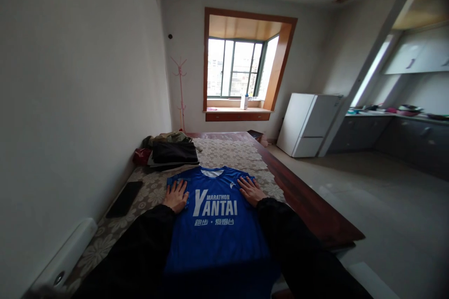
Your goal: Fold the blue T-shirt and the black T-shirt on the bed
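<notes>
A blue T-shirt (217,245) with white "MARATHON YANTAI" lettering lies front side up on the table, its neckline pointing away from me. My left hand (176,195) rests flat on its left shoulder area, fingers spread. On the opposite shoulder, beside a small white logo, my right hand (251,190) lies flat with its fingers apart. Neither hand grips the cloth. The shirt's lower end falls into shadow near me, and its hem is hard to make out.
A patterned cloth (224,147) covers part of the dark red wooden table (312,210). Folded dark clothes (175,152) are stacked at the back left, near a black phone-like slab (125,199). A wall runs along the left. Beyond stand a pink coat rack (181,88) and a white fridge (308,124).
</notes>
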Demonstrator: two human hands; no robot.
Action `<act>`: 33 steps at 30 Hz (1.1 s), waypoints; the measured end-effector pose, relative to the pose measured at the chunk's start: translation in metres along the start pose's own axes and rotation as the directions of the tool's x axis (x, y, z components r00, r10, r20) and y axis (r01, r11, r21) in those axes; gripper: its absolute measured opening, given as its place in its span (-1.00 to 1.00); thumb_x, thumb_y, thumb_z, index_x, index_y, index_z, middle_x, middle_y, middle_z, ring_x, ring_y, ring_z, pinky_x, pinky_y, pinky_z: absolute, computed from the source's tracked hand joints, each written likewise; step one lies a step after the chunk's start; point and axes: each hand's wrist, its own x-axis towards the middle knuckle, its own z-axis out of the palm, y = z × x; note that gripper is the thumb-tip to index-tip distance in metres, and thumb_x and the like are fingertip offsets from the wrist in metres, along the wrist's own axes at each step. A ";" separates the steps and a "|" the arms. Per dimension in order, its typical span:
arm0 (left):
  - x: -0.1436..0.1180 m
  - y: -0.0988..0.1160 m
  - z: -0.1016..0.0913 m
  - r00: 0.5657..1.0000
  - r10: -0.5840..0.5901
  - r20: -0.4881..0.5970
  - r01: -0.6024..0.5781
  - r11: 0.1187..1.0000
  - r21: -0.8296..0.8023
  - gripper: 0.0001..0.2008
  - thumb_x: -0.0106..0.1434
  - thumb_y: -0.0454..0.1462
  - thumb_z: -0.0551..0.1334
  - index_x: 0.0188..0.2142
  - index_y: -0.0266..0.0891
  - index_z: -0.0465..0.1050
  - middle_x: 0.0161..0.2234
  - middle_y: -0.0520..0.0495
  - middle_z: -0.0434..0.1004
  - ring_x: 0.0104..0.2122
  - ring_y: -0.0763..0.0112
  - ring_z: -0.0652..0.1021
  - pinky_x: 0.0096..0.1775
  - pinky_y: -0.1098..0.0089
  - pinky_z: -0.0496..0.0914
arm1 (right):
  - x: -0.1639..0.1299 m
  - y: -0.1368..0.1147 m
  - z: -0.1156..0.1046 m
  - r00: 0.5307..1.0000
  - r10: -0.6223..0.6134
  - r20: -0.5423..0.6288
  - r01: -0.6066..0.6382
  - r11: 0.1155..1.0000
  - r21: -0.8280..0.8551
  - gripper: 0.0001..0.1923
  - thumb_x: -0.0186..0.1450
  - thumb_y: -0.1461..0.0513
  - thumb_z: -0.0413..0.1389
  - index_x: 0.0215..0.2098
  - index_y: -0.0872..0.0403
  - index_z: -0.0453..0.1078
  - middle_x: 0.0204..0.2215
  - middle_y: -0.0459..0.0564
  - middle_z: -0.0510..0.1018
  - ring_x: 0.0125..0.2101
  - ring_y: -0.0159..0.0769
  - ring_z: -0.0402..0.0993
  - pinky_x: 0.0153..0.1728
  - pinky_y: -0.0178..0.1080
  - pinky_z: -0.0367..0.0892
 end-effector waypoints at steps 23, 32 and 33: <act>0.011 -0.005 0.004 0.994 -0.038 -0.102 0.034 0.999 -0.035 -0.33 0.37 0.02 -0.10 0.40 -0.14 0.05 0.46 -0.10 -0.03 0.41 -0.14 -0.02 0.33 -0.12 -0.09 | 0.009 -0.003 0.003 0.979 0.196 -0.055 -0.196 0.981 0.012 -0.27 0.42 -0.17 -0.33 0.48 -0.14 -0.20 0.48 -0.12 -0.25 0.43 0.11 -0.42 0.32 0.28 -0.34; 0.002 0.004 -0.012 0.989 -0.064 -0.136 0.035 0.978 -0.204 -0.38 0.37 -0.02 -0.05 0.36 -0.16 0.15 0.43 -0.13 0.05 0.42 -0.05 0.00 0.35 -0.12 -0.10 | -0.006 -0.016 -0.017 0.966 0.173 -0.191 -0.138 0.973 0.182 -0.36 0.45 -0.06 -0.21 0.42 -0.05 0.06 0.44 -0.03 0.02 0.43 -0.04 -0.21 0.36 0.14 -0.35; -0.002 0.004 -0.020 0.986 -0.072 -0.149 0.035 0.971 -0.237 -0.38 0.38 -0.03 -0.06 0.36 -0.17 0.15 0.43 -0.14 0.06 0.42 -0.03 0.01 0.35 -0.13 -0.10 | -0.012 -0.016 -0.024 0.959 0.181 -0.220 -0.133 0.967 0.216 -0.38 0.46 -0.03 -0.23 0.41 -0.03 0.10 0.42 -0.01 0.09 0.41 -0.03 -0.15 0.36 0.16 -0.33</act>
